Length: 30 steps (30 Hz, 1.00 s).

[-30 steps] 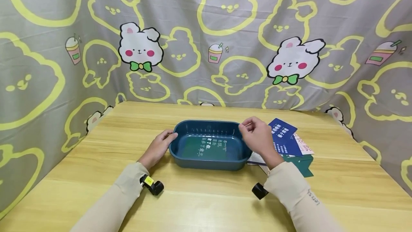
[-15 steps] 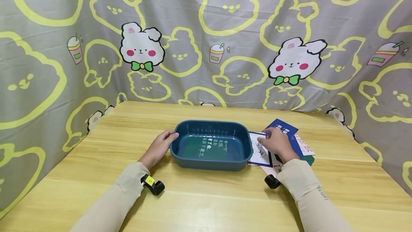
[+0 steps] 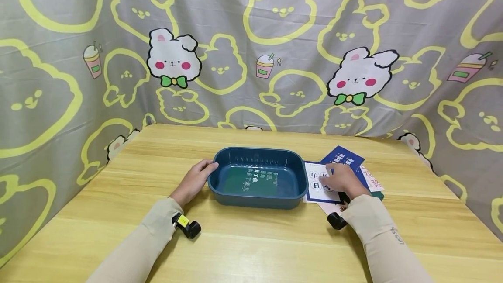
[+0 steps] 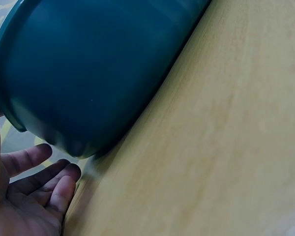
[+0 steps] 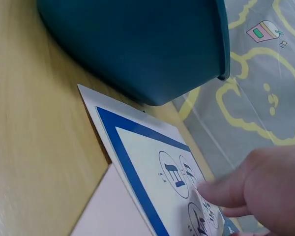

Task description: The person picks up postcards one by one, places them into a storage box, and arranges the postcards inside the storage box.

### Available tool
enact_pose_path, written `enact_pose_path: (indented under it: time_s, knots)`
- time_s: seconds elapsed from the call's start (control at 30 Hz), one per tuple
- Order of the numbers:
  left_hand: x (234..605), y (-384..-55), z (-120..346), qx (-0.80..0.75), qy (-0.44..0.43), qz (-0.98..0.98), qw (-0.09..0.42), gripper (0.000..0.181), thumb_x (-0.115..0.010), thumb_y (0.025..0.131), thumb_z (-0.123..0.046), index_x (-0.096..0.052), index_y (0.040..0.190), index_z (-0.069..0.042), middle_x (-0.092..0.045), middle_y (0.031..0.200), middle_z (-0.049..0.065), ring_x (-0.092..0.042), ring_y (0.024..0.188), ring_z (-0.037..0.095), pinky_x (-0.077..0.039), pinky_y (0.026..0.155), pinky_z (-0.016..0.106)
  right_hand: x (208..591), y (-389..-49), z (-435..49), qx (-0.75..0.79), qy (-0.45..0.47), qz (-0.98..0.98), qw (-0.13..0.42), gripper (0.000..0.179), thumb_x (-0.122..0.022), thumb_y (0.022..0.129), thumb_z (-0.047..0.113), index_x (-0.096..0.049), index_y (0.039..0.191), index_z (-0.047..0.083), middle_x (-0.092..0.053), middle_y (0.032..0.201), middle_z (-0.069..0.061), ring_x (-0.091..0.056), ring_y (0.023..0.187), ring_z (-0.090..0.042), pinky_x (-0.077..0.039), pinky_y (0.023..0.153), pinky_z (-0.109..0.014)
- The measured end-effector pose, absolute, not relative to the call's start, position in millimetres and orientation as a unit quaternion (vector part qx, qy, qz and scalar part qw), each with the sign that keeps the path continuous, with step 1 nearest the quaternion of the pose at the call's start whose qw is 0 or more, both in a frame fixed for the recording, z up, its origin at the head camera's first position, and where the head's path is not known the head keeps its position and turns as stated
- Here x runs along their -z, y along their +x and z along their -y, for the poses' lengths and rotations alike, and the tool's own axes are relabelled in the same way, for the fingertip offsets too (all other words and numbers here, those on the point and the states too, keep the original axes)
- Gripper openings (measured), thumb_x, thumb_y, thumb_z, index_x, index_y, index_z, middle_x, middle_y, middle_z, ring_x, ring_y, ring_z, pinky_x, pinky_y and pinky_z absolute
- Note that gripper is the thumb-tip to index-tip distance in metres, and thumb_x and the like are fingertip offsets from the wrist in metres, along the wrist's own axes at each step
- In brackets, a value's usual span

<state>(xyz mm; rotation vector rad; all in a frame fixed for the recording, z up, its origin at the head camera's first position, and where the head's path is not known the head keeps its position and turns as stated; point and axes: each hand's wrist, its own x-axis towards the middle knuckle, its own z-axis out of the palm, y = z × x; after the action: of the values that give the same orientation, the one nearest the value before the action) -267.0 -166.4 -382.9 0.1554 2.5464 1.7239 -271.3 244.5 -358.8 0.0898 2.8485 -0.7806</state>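
Observation:
A dark teal rectangular plastic basin (image 3: 255, 201) with rounded corners stands in the middle of the table, pale lettering on its floor. My left hand (image 3: 194, 182) holds its left end, thumb over the rim; in the left wrist view the other fingers (image 4: 32, 179) lie loosely bent by the outer wall. At the basin's right, my right hand (image 3: 343, 180) lies over a white card with a blue border (image 3: 314, 192), touching its face. The right wrist view shows the thumb (image 5: 226, 191) straight on the card; the fingers behind it are mostly hidden.
Under and beyond the right hand is an overlapping pile: a dark blue card (image 3: 345, 156), a pink card (image 3: 373, 180), a green piece (image 3: 378, 194) and a pale pink sheet (image 3: 329, 208). A patterned grey curtain (image 3: 235, 112) stands behind the wooden table (image 3: 251, 248).
My right hand has gone from the basin's right rim to the white card, which has shifted slightly to the right in the last half second. The left hand and the basin stay put.

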Motion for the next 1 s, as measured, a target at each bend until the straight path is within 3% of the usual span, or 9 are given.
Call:
enact_pose_path:
  time_s: [0.1,0.2,0.3,0.43,0.6,0.83,1.0]
  knots:
    - [382.9,-266.7,166.6,-0.562,0.05,-0.825,0.031,0.052,-0.045,0.102,-0.045,-0.053,0.13,-0.002,-0.051,0.133,0.016,-0.047,0.121,0.03,-0.036,0.103,0.049,360.7,-272.5,-245.8,0.245,0.028,-0.965,0.087,0.08,-0.069,0.089,0.035,-0.033,0.142,-0.013,-0.026,0.143,-0.04,-0.029,0.13,-0.053,-0.03,0.101,-0.063]
    - [383.2,-266.8,166.8,-0.56,0.05,-0.826,0.031,0.052,-0.044,0.102,-0.045,-0.053,0.13,-0.002,-0.052,0.133,0.015,-0.047,0.122,0.03,-0.035,0.103,0.05,361.6,-273.4,-246.2,0.231,0.03,-0.969,0.086,0.087,-0.071,0.087,0.037,-0.028,0.143,-0.014,-0.021,0.143,-0.043,-0.025,0.13,-0.056,-0.028,0.101,-0.066]
    - [383.5,-266.8,166.6,-0.559,0.051,-0.827,0.031,0.052,-0.044,0.102,-0.046,-0.054,0.129,-0.003,-0.052,0.131,0.015,-0.048,0.121,0.03,-0.036,0.102,0.05,362.2,-273.7,-245.8,0.224,0.029,-0.97,0.093,0.083,-0.068,0.089,0.032,-0.026,0.145,-0.013,-0.021,0.144,-0.042,-0.023,0.13,-0.055,-0.027,0.101,-0.066]
    - [383.6,-266.6,166.3,-0.56,0.052,-0.826,0.03,0.052,-0.045,0.102,-0.046,-0.054,0.128,-0.002,-0.053,0.13,0.015,-0.048,0.119,0.03,-0.036,0.102,0.049,361.9,-272.9,-244.9,0.218,0.024,-0.972,0.088,0.074,-0.067,0.088,0.029,-0.036,0.14,-0.014,-0.03,0.141,-0.04,-0.029,0.126,-0.051,-0.03,0.101,-0.064]
    - [383.8,-267.1,166.3,-0.558,0.052,-0.828,0.028,0.051,-0.044,0.102,-0.045,-0.055,0.128,-0.003,-0.052,0.131,0.015,-0.048,0.12,0.03,-0.036,0.102,0.049,361.5,-271.4,-244.8,0.233,0.021,-0.969,0.078,0.067,-0.069,0.087,0.031,-0.045,0.131,-0.013,-0.038,0.13,-0.037,-0.043,0.109,-0.043,-0.04,0.094,-0.057]
    - [383.8,-266.7,166.0,-0.556,0.051,-0.829,0.029,0.053,-0.045,0.101,-0.047,-0.054,0.128,-0.003,-0.052,0.132,0.015,-0.047,0.121,0.03,-0.036,0.102,0.049,360.9,-271.6,-244.4,0.205,0.004,-0.975,0.085,0.082,-0.068,0.088,0.032,-0.029,0.14,-0.017,-0.028,0.139,-0.042,-0.037,0.121,-0.05,-0.032,0.1,-0.062]
    - [382.9,-264.3,166.3,-0.551,0.054,-0.832,0.03,0.053,-0.044,0.101,-0.047,-0.053,0.13,-0.003,-0.052,0.132,0.015,-0.048,0.121,0.03,-0.037,0.101,0.05,362.4,-273.9,-244.0,0.169,-0.024,-0.982,0.081,0.077,-0.065,0.088,0.033,-0.035,0.138,-0.017,-0.035,0.137,-0.039,-0.033,0.122,-0.048,-0.033,0.1,-0.061]
